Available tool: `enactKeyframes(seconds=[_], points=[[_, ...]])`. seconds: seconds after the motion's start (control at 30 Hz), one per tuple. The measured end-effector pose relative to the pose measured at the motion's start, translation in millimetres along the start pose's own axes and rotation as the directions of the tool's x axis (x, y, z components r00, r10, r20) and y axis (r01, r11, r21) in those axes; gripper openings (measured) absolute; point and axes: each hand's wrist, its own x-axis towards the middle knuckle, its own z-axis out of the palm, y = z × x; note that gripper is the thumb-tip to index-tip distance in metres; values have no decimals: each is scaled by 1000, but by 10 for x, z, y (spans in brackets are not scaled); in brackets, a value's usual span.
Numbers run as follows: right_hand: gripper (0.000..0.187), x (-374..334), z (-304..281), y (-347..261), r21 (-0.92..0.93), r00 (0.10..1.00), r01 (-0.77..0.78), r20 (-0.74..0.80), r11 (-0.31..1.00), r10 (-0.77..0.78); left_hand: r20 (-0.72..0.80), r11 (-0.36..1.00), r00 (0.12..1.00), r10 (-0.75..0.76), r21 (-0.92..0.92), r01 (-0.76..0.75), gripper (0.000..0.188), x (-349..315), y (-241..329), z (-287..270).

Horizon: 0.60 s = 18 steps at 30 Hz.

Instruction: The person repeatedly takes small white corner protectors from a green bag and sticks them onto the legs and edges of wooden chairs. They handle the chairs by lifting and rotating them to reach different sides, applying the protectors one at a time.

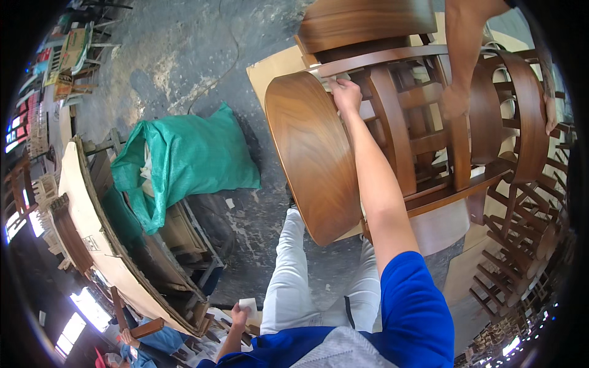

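Observation:
A brown wooden chair (402,141) lies tipped over, its curved slats toward the right and a broad wood-grain panel (313,159) facing me. My right hand (346,97) reaches over this panel to the rail at its far end. Its fingers are curled down around a whitish piece (336,76) against the wood; whether that is paper or cloth I cannot tell. Low by my left side, my left hand (240,316) pinches a small white square piece (248,305), like folded paper or cloth.
A co-worker's hand (455,103) rests on the slats, the other hand (550,115) on a curved backrest. A green woven sack (196,162) stands on the floor to the left, beside a cardboard-topped bench (98,230). Stacked chair frames (521,245) fill the right.

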Motion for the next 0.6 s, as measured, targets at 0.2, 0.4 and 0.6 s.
enactKeyframes(seconds=[0.2,0.4,0.6], points=[[43,65,53,143,316,997,78,-33,946,-71,123,995,992,14,-102,-2,37,175,-64,376],[41,128,-60,178,310,996,-15,92,951,-15,200,984,976,86,-171,-52,38,242,-113,623],[41,191,-92,191,254,995,46,77,966,-68,154,995,987,34,-95,-19,36,234,-47,600]])
